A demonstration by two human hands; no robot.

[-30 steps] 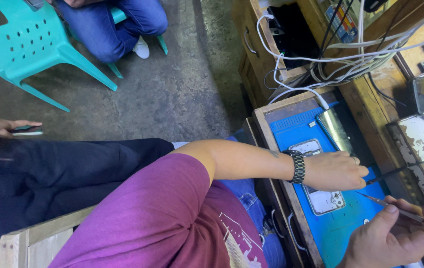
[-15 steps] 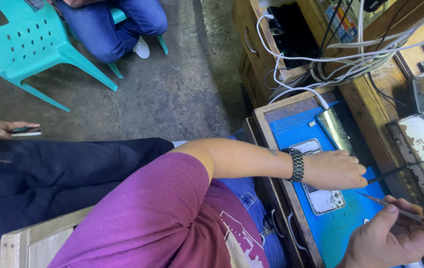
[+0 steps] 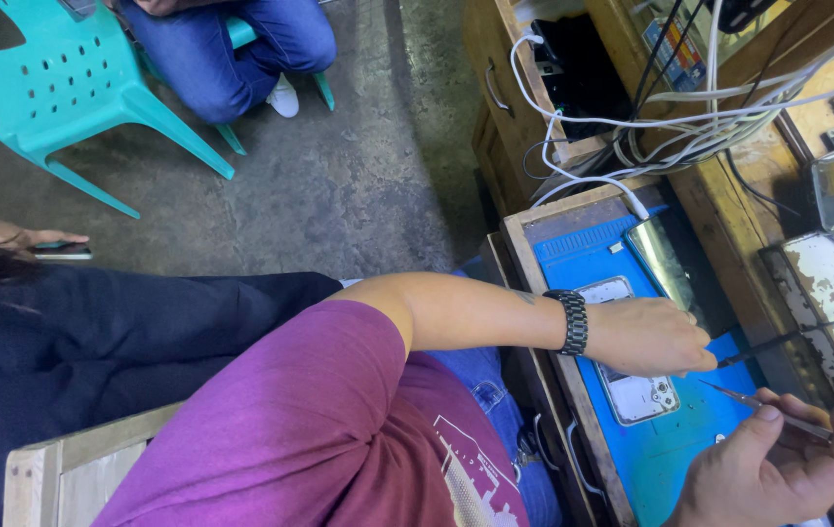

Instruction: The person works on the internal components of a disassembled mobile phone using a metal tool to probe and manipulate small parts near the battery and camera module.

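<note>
The left hand [image 3: 653, 337], with a dark link watch [image 3: 570, 321] at the wrist, lies palm-down over an opened phone [image 3: 632, 390] that rests back-up on a blue work mat [image 3: 671, 449]. Its fingers are curled and pinched around the handle end of a thin dark tool [image 3: 778, 344], probably a screwdriver or probe, whose shaft runs out to the right over the edge of the mat. The heel of the hand hides the middle of the phone; only the phone's upper end and its lower part with the pale inner plate show.

The right hand [image 3: 778, 478] is at the bottom right, just below the phone, with fingers closed around fine metal tweezers [image 3: 763, 405]. The tweezer tips point up and left toward the phone and stop just short of it.

The mat sits in a wooden tray [image 3: 524, 254] on the workbench. A shiny metal plate [image 3: 666, 263] lies at the mat's top right. White cables [image 3: 632, 137] trail across the bench above.

To the left, a turquoise plastic chair [image 3: 66, 88] stands on the concrete floor, and another person's hand [image 3: 17, 234] holds a phone at the left edge.
</note>
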